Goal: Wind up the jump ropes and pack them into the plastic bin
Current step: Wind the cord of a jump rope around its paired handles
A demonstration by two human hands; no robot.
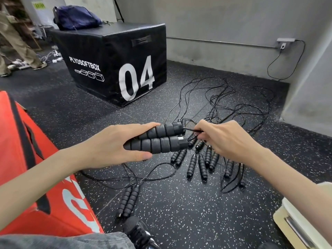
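Grey trouser fabric (68, 241) and a black shoe (138, 230) fill the bottom edge, closest of all. Just beyond the shoe, a pair of black foam handles (128, 203) lies on the speckled black floor (188, 212), their thin cord running away from them.

Above that pair, the left hand (115, 142) grips two more handles (161, 139) side by side — fingers wrapped over the top one, thumb stretched along under the lower one. The right hand (226, 139) is just beyond the handles' capped ends, fingers curled and pinching the black cord (193, 130) where it leaves them.

Beneath and past the hands, a cluster of other jump rope handles (201, 162) lies on the floor, roughly fanned, with loose cords (233, 105) looping away from the shoe toward the grey wall (233, 24).

Left of the shoe stands a red padded box (27, 159). Far beyond it sits a black box marked "04" (116, 60) with a dark blue bag (75, 17) on top. Right of the shoe, a pale cream plastic bin (296, 221) shows at the frame's corner — only partly in view, its contents cannot be told.
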